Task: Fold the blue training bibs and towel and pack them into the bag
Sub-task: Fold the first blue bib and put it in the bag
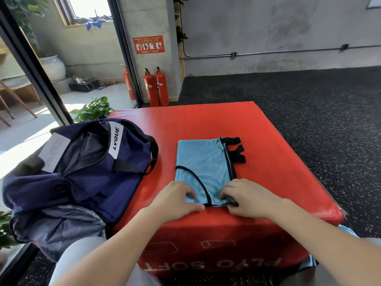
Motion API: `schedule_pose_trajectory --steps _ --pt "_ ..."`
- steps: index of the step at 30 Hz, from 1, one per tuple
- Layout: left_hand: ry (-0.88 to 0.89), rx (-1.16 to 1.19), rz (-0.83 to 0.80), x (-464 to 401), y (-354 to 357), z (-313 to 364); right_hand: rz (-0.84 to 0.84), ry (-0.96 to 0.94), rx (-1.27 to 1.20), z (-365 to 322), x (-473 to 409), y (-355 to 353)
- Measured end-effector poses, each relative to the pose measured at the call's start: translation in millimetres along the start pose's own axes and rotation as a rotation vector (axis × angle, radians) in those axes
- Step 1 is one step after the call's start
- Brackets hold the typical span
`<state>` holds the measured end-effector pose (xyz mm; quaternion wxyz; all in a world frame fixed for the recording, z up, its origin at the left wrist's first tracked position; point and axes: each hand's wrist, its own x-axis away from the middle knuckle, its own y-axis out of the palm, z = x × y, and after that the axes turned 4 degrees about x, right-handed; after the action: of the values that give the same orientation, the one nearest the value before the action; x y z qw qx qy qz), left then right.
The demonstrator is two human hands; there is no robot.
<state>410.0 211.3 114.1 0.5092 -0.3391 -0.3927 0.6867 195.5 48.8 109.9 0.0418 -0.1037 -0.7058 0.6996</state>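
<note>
A light blue mesh training bib (204,162) with black trim and black straps lies folded on the red soft box (268,182). My left hand (177,201) pinches its near left corner. My right hand (245,200) pinches its near right corner, fingers curled on the fabric. A navy bag (86,162) marked LVQUE sits open at the box's left edge, its grey lining showing. More light blue fabric (348,231) hangs partly hidden behind my right forearm at the box's right side.
Two red fire extinguishers (156,87) stand by the concrete wall beyond the box. A green plant (92,109) grows behind the bag near a glass door. Black speckled rubber floor (309,112) surrounds the box on the right.
</note>
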Motion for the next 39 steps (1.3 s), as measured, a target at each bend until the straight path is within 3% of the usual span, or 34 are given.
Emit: schedule_pose_trajectory --steps 4,10,19,23,27,32,39 --pt "-0.018 0.002 -0.017 -1.2 -0.6 -1.1 -0.045 -0.015 0.076 -3.1 0.5 2.5" --pt "-0.020 -0.016 -0.091 -1.7 -8.4 1.6 0.050 0.002 0.231 -11.1 -8.5 8.5" --pt "-0.023 -0.126 -0.073 5.5 -3.6 8.7 0.013 0.308 -0.544 -6.5 -2.1 -13.7" --pt "-0.012 -0.090 -0.040 6.4 -2.7 10.8 0.024 0.347 -0.642 -5.7 0.3 -22.7" --pt "-0.074 0.223 0.095 5.0 -15.4 15.6 0.057 0.413 -0.727 5.6 2.3 -39.7" --pt "-0.112 0.632 0.090 -0.7 -29.3 29.6 0.061 0.483 -0.931 27.3 5.5 -57.7" --pt "-0.168 0.480 0.325 -33.2 -18.3 30.8 0.270 0.574 -0.950 41.5 -21.2 -49.4"
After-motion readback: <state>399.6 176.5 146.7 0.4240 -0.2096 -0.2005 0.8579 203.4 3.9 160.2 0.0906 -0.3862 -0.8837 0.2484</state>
